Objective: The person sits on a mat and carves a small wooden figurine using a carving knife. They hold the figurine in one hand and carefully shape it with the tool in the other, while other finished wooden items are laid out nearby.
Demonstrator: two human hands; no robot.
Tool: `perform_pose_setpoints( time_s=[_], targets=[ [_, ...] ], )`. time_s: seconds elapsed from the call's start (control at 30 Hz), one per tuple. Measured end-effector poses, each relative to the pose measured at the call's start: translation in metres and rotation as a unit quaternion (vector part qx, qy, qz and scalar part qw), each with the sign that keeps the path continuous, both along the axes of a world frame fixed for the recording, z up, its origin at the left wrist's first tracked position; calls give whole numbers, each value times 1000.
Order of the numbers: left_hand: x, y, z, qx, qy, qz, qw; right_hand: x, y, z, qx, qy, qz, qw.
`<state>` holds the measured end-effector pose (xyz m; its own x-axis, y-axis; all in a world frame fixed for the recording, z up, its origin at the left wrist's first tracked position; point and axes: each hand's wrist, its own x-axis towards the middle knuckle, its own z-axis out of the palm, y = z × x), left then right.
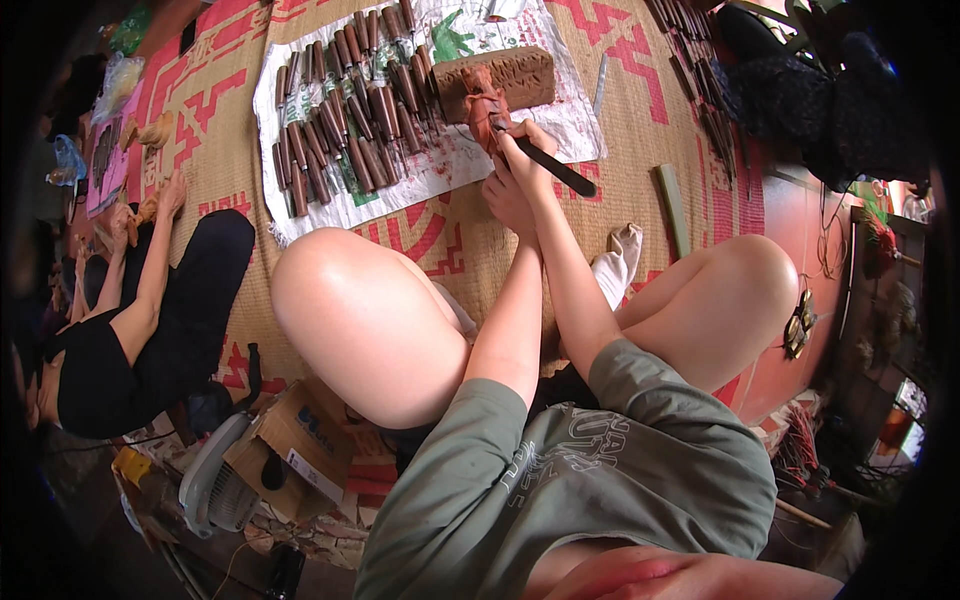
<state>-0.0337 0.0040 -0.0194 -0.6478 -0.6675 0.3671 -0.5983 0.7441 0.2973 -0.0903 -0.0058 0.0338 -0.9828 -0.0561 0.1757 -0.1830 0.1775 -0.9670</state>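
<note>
I sit on a woven mat with my knees raised. My left hand [506, 195] holds a small reddish-brown carved wooden figure [484, 108] upright from below. My right hand [523, 148] grips a dark-handled chisel [556, 168], its tip against the figure. Just behind the figure lies a brown wooden block [520, 72] on a white printed sheet [430, 175]. Several wooden-handled chisels [350, 110] lie in rows on that sheet, left of my hands.
Another person [140, 320] in black sits at the left, hands on small wooden pieces. More chisels [700, 70] lie at the upper right. A green stick [672, 208] and a white cloth [618, 262] rest on the mat. A fan [215, 480] and cardboard box [300, 440] stand behind.
</note>
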Motion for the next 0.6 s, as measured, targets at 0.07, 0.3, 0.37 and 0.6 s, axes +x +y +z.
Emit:
perform_pose_setpoints(
  time_s=[0.07, 0.3, 0.37, 0.6],
  targets=[
    [-1, 1, 2, -10, 18, 3, 1000, -1, 0, -3, 4, -13, 1, 1000],
    [-3, 2, 5, -21, 21, 15, 999, -7, 2, -13, -6, 7, 23, 1000],
    [-1, 5, 7, -8, 17, 21, 1000, -8, 4, -15, -7, 6, 24, 1000],
    [-1, 6, 8, 33, -11, 26, 999, -6, 5, -14, -2, 33, 24, 999]
  ],
)
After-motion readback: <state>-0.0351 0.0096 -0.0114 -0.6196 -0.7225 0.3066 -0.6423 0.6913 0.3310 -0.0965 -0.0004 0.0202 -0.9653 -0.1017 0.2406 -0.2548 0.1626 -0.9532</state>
